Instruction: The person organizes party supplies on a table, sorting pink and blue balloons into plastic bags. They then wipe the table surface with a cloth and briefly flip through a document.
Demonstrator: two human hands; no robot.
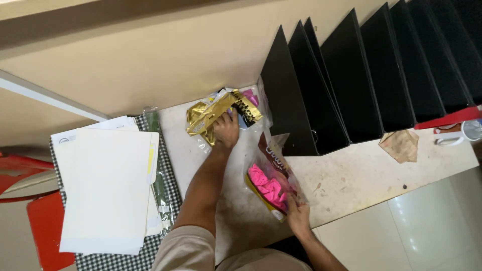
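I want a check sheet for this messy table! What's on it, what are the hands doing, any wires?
Surface: pale worktop, stained and speckled.
Job's things: crinkled gold foil packet at the wall; clear bag with pink cloth near the front edge.
Clutter: white paper stack on checked cloth; brown scrap; white mug.
Hands: left hand grips the gold packet; right hand pinches the bag's edge.
Cables: nothing seen.
Surroundings: black upright dividers, beige wall, red chair, tiled floor.

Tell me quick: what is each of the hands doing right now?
Left hand: closed on the crumpled gold foil packet.
Right hand: gripping the clear bag with pink cloth.
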